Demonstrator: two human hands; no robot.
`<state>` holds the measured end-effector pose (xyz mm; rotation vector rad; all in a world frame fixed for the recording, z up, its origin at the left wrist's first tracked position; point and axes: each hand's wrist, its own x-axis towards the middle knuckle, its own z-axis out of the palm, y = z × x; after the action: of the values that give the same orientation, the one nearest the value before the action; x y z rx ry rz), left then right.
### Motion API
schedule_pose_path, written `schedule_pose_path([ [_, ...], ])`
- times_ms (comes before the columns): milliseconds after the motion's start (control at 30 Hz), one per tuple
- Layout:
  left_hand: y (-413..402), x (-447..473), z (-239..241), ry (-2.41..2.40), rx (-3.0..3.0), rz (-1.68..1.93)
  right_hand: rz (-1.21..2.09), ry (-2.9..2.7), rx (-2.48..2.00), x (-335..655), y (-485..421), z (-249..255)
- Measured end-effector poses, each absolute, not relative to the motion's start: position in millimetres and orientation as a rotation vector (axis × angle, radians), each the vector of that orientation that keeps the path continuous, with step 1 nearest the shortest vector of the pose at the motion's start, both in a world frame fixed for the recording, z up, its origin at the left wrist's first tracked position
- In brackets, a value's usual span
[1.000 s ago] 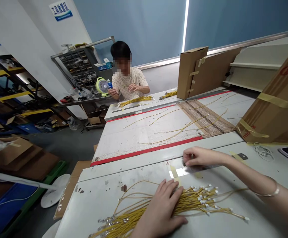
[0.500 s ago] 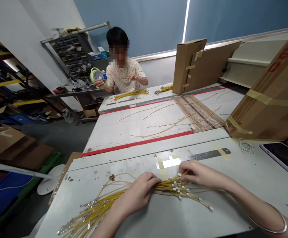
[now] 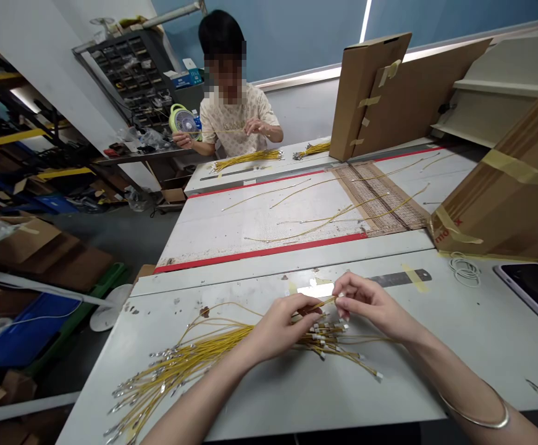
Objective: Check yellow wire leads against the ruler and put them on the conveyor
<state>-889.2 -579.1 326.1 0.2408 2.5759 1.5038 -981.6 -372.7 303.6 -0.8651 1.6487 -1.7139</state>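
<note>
A bundle of yellow cables (image 3: 213, 349) lies across the near table, with metal terminals (image 3: 125, 395) at the left and small white connectors (image 3: 327, 337) at the right. My left hand (image 3: 285, 324) is above the bundle near the connector ends, its fingers closed around a yellow cable raised a little off the rest. At that cable's end, my right hand (image 3: 364, 303) pinches with thumb and fingertips, which mostly cover the tip. Behind my right hand, a steel ruler (image 3: 398, 278) is taped to the table.
Several single yellow cables (image 3: 296, 238) lie on the conveyor belt (image 3: 204, 238) beyond. Across it a co-worker (image 3: 236, 117) stretches a cable between two hands, behind another cable bundle (image 3: 250, 159). At the right are a cardboard box (image 3: 514, 191), rubber bands (image 3: 464, 269) and a phone (image 3: 535, 293).
My hands have come closer together, and the cable end is now raised above the bundle between them. The camera view has tilted and shifted slightly. The co-worker's hands have barely moved.
</note>
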Motion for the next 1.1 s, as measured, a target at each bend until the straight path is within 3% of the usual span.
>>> schedule_pose_path([
  [233,-560.1,-897.5,331.1,2.286,0.114,1.804,-1.684,1.574,-0.883,-978.1,-370.6,306.4],
  [400,-581.1,-886.8,327.3,2.235,-0.022,1.699,-1.872,2.078,-0.874,-982.8,-360.2,306.6],
  [533,-613.5,-867.2,331.6,2.339,-0.007,1.568,-2.135,2.486,-0.620,-995.0,-337.6,309.4],
  [733,-639.8,-838.5,361.4,2.359,0.132,1.569,-2.161,2.643,-0.554,-998.5,-320.9,318.8],
  [833,-639.1,-836.8,363.4,2.560,0.207,1.377,-2.271,2.663,-0.436,-1001.3,-313.7,319.3],
  [1000,-637.7,-843.0,329.6,2.846,0.119,0.968,-1.867,2.765,-0.388,-1015.5,-292.5,303.6],
  [1100,-642.1,-841.7,323.8,2.854,0.129,0.906,-2.105,2.641,-0.302,-1022.5,-287.6,297.4],
])
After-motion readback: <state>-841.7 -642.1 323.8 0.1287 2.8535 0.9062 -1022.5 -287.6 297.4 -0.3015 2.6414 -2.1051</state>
